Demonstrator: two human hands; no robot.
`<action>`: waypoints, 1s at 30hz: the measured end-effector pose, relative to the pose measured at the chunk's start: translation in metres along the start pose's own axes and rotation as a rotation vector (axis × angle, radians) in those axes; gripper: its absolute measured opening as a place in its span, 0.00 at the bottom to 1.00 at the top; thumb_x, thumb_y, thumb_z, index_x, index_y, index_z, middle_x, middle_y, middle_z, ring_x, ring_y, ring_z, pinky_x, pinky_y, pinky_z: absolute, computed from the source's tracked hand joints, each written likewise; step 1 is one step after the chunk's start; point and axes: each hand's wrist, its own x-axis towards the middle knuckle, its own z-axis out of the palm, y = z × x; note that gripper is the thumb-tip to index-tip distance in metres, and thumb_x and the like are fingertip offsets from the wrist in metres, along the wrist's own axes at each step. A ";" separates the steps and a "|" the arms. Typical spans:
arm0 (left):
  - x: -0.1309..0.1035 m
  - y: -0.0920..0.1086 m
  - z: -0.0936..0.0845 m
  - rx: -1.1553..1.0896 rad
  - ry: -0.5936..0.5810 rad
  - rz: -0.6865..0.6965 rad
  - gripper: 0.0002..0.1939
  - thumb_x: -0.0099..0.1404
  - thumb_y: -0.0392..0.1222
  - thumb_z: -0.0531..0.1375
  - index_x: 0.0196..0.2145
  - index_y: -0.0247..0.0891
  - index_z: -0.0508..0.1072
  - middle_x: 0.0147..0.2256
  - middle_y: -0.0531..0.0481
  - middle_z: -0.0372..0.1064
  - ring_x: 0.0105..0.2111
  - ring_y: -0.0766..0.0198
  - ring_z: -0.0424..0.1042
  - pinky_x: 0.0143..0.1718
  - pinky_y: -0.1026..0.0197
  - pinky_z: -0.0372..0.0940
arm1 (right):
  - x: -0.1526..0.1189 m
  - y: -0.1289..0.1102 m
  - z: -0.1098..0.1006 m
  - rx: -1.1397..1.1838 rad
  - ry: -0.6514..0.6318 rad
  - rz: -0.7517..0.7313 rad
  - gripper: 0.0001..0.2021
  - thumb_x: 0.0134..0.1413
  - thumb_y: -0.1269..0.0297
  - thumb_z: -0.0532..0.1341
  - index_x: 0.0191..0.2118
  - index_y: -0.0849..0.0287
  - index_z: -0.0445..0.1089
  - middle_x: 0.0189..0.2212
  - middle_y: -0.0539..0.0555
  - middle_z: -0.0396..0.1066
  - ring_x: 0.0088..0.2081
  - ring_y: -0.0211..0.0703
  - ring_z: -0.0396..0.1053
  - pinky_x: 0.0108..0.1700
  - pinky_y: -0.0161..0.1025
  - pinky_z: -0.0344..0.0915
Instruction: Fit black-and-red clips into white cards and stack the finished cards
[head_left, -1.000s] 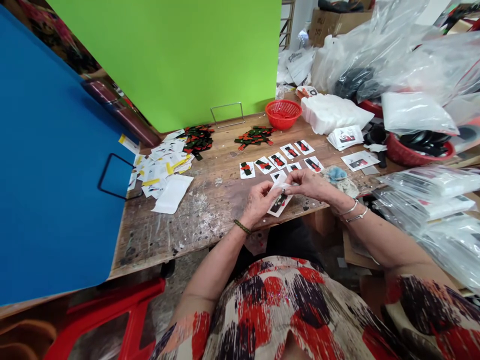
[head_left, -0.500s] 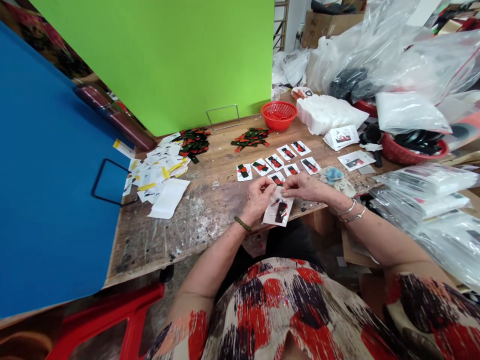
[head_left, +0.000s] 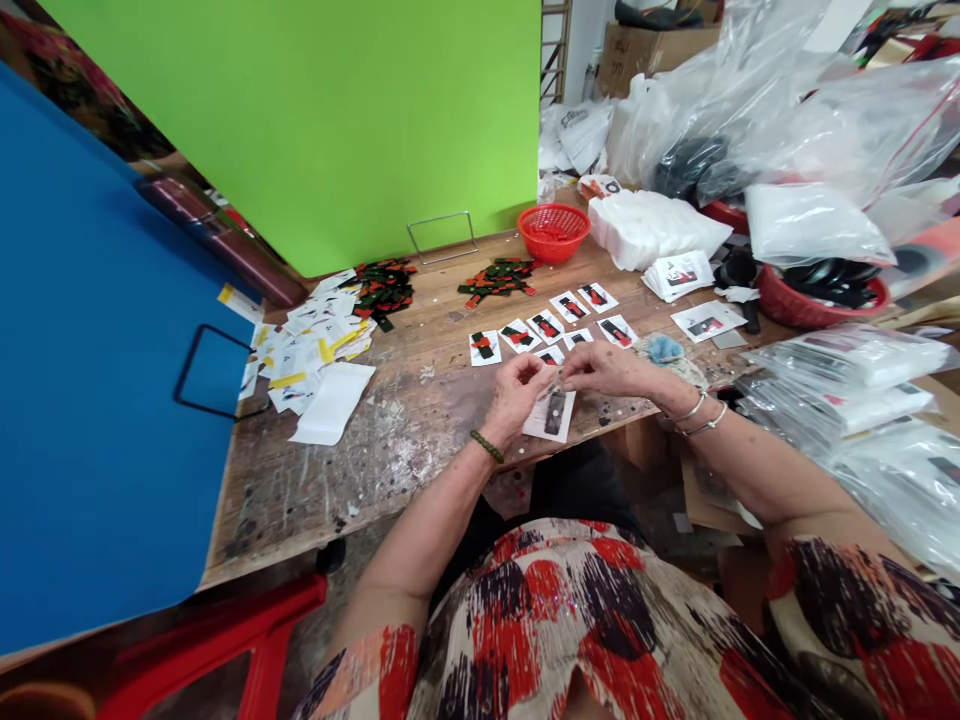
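Observation:
Just past the table's front edge, a small white packet (head_left: pixel 553 416) with a dark printed picture hangs below my fingers. My left hand (head_left: pixel 516 396) is closed in a pinch at its top edge. Across from it, my right hand (head_left: pixel 611 370) pinches at the same edge, thumb and finger together. Whether the packet is a sleeve or a plain card is too small to tell. Right behind my hands lie several white cards (head_left: pixel 545 326) in two rows, each with a dark-and-red piece on it; my fingers partly cover the nearest ones.
Loose dark-and-red pieces (head_left: pixel 498 281) are heaped mid-table beside a red basket (head_left: pixel 554 234). Scattered white-and-yellow papers (head_left: pixel 319 335) lie left. To the right are a card stack (head_left: pixel 679 273), a blue-and-white cloth (head_left: pixel 665 350) and plastic-bagged goods (head_left: pixel 862 360). A green panel (head_left: pixel 337 130) stands behind.
The packet has tilted and shows less of its face below my hands, its picture now looking greyer. Both hands stay close together at its top edge. The view has shifted slightly.

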 end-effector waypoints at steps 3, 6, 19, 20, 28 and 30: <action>0.002 0.006 0.001 -0.006 0.019 0.027 0.13 0.50 0.45 0.69 0.25 0.36 0.69 0.23 0.57 0.64 0.24 0.72 0.62 0.26 0.68 0.58 | -0.002 -0.002 0.004 0.105 0.152 0.013 0.09 0.47 0.58 0.65 0.29 0.59 0.73 0.26 0.50 0.72 0.29 0.39 0.65 0.35 0.37 0.61; 0.007 0.012 0.004 -0.035 -0.018 -0.007 0.14 0.47 0.43 0.71 0.26 0.37 0.70 0.23 0.57 0.67 0.23 0.71 0.64 0.25 0.68 0.60 | -0.006 -0.004 0.009 0.208 0.239 -0.013 0.10 0.46 0.59 0.65 0.29 0.58 0.66 0.25 0.48 0.67 0.28 0.37 0.63 0.32 0.36 0.60; 0.036 0.020 0.088 -0.023 -0.141 0.138 0.10 0.51 0.41 0.69 0.27 0.37 0.72 0.23 0.55 0.68 0.23 0.70 0.66 0.26 0.67 0.61 | -0.066 0.012 -0.038 -0.022 0.430 0.039 0.13 0.56 0.54 0.59 0.29 0.59 0.67 0.26 0.49 0.65 0.30 0.38 0.61 0.34 0.36 0.57; 0.040 0.020 0.095 -0.010 -0.166 0.135 0.09 0.53 0.41 0.68 0.31 0.37 0.73 0.24 0.54 0.69 0.24 0.69 0.68 0.27 0.66 0.63 | -0.070 0.018 -0.048 -0.006 0.453 0.065 0.14 0.55 0.53 0.60 0.30 0.59 0.68 0.26 0.49 0.66 0.30 0.38 0.61 0.33 0.36 0.57; 0.039 0.012 0.075 0.241 -0.134 0.232 0.11 0.57 0.38 0.65 0.39 0.39 0.77 0.38 0.47 0.76 0.37 0.62 0.74 0.40 0.58 0.68 | -0.090 0.094 -0.155 -0.243 0.881 0.539 0.20 0.49 0.45 0.59 0.28 0.60 0.70 0.24 0.55 0.67 0.28 0.44 0.62 0.31 0.41 0.58; 0.026 0.012 0.047 0.352 -0.101 0.268 0.08 0.58 0.37 0.64 0.38 0.38 0.77 0.36 0.47 0.76 0.34 0.62 0.73 0.39 0.59 0.68 | -0.096 0.102 -0.161 -0.474 0.843 0.681 0.22 0.51 0.43 0.57 0.29 0.61 0.72 0.26 0.63 0.69 0.32 0.52 0.66 0.33 0.47 0.58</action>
